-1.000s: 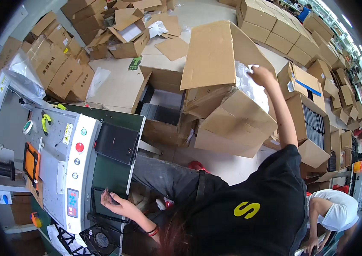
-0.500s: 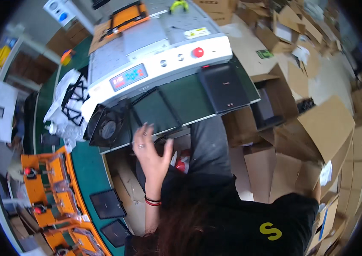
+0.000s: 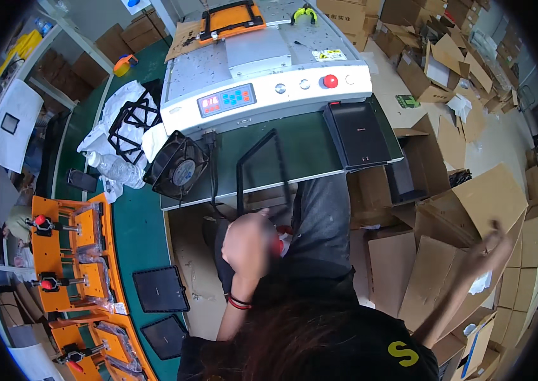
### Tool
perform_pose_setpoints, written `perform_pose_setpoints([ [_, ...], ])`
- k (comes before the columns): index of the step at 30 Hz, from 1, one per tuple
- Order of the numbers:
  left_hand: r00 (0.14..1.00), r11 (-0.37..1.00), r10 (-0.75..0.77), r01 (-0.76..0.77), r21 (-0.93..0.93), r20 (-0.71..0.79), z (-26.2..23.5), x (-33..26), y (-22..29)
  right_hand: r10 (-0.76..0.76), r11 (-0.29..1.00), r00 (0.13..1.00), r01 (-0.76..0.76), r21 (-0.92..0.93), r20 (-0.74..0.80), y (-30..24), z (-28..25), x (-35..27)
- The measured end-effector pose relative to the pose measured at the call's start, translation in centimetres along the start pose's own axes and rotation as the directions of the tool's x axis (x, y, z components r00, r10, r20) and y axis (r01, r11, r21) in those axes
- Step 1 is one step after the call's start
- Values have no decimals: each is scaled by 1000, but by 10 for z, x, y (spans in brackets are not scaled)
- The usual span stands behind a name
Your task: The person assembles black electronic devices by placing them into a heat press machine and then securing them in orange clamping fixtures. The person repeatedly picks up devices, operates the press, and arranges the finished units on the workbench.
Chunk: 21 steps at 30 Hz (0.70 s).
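Note:
My left hand point(image 3: 247, 249), smeared by motion, is closed at the lower end of a thin black rectangular frame point(image 3: 240, 184). The frame stands tilted at the front edge of the green table, its far corner raised and its lower end hidden by the hand. Over at the right, my right hand point(image 3: 492, 246) is held above an open cardboard box point(image 3: 481, 203). Its fingers look partly bent, too dark and small to tell whether they hold anything. A black fan point(image 3: 181, 166) stands left of the frame. On the table's right lies a flat black panel point(image 3: 359, 133).
A white machine point(image 3: 269, 95) with a display and red button stands behind the table point(image 3: 310, 149). Orange clamp fixtures point(image 3: 69, 247) and two dark tablet-like panels point(image 3: 160, 289) are on the left. A water bottle point(image 3: 115, 168) lies near the fan. Cardboard boxes point(image 3: 389, 267) crowd the right.
My left hand has drawn nearer to me and closed, and the black frame has tilted up off the table. My right hand has come into view above the box. The view has shifted.

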<state>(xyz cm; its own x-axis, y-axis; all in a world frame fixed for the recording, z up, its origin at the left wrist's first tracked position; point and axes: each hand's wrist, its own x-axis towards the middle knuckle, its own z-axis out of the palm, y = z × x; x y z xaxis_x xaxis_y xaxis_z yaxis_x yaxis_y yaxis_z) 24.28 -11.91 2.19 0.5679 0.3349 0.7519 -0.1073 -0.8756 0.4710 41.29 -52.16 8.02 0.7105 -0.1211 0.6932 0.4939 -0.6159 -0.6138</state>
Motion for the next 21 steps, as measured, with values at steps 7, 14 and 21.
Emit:
perform_pose_setpoints([
  [7, 966, 956, 247, -256, 144, 82, -26, 12, 21, -714, 667, 558, 361, 652, 422, -172, 159, -121],
  [14, 968, 930, 242, -252, 267, 71, -50, 0, 18, -619, 668, 694, 219, 711, 368, -203, 167, -149],
  [21, 976, 924, 206, -218, 315, 72, -40, -8, 13, -397, 710, 786, -64, 701, 473, -203, 166, -156],
])
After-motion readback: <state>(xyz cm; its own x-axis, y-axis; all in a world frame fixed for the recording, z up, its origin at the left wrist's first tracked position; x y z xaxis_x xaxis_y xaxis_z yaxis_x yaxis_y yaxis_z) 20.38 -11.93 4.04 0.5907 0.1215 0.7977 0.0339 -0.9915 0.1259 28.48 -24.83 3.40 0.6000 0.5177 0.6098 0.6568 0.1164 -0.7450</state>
